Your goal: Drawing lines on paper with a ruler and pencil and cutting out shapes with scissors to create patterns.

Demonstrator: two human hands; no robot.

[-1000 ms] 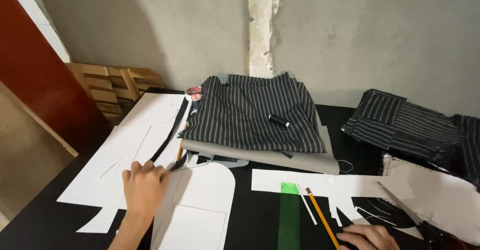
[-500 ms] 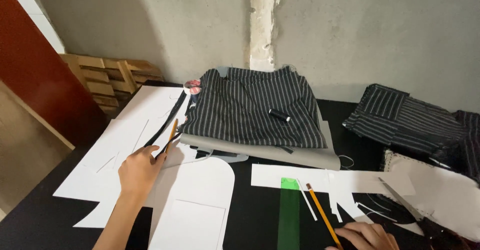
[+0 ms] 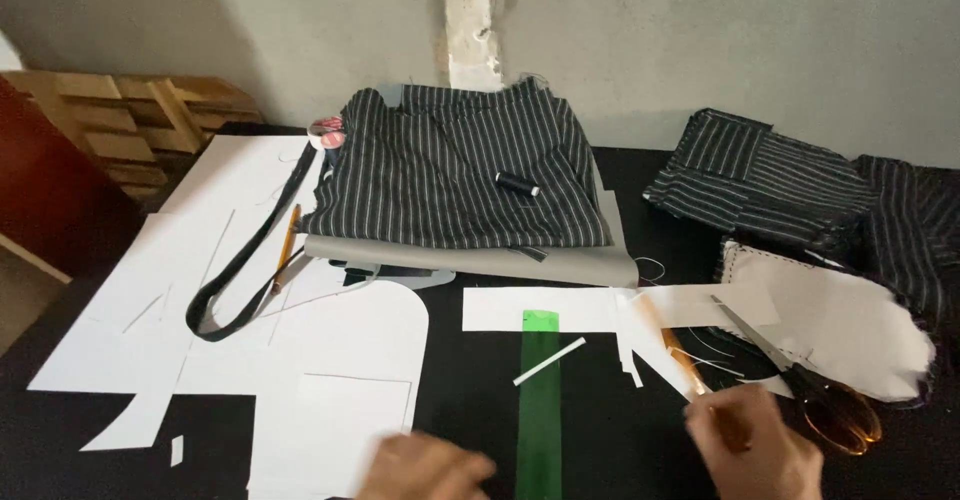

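Observation:
My right hand (image 3: 755, 450) is at the bottom right of the black table (image 3: 640, 430), closed around the lower end of a yellow pencil (image 3: 682, 352) that slants up to the left. My left hand (image 3: 425, 468) is blurred at the bottom edge. It lies flat and holds nothing, on a rounded white paper pattern piece (image 3: 340, 360) just left of a green ruler (image 3: 540, 410). A small white paper strip (image 3: 550, 360) lies across the ruler. Scissors with amber handles (image 3: 815, 400) lie right of my right hand.
Folded striped dark fabric (image 3: 450, 175) with a black thread spool (image 3: 517, 184) lies at the back centre. More striped fabric (image 3: 780, 175) and a white fabric piece (image 3: 850, 310) are at right. A black strap (image 3: 240, 260) and a second pencil (image 3: 287, 245) lie on paper at left. Wooden pallets (image 3: 120, 120) stand beyond.
My left hand has left the strap and pencil at the left and swung down to the bottom centre. My right hand has come up and the yellow pencil has shifted with it.

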